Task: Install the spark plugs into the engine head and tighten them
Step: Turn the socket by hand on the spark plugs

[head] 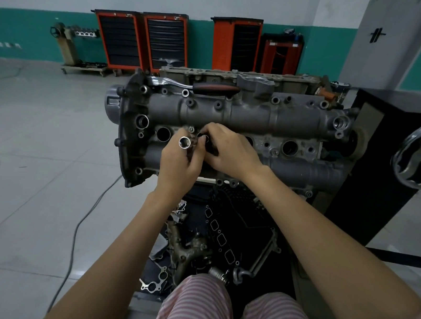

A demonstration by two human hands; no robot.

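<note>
My left hand [179, 162] grips the socket [185, 142], my right hand [226, 150] pinches something small, probably a plug, at the head's [232, 116] second well, which I should start straight, by fingers.

Auto repair workshop, likely a training bay.
Bare engine head [231, 126] on a stand with a handwheel [418, 159]; ratchet wrench [192, 85] laid on top. Orange-and-black roller tool cabinets [140, 40] lined along a teal-and-white wall, second engine stand [73, 42] in the far corner, gaskets and loose engine parts [211, 239] spread below, grey tiled floor [43, 147].
</note>
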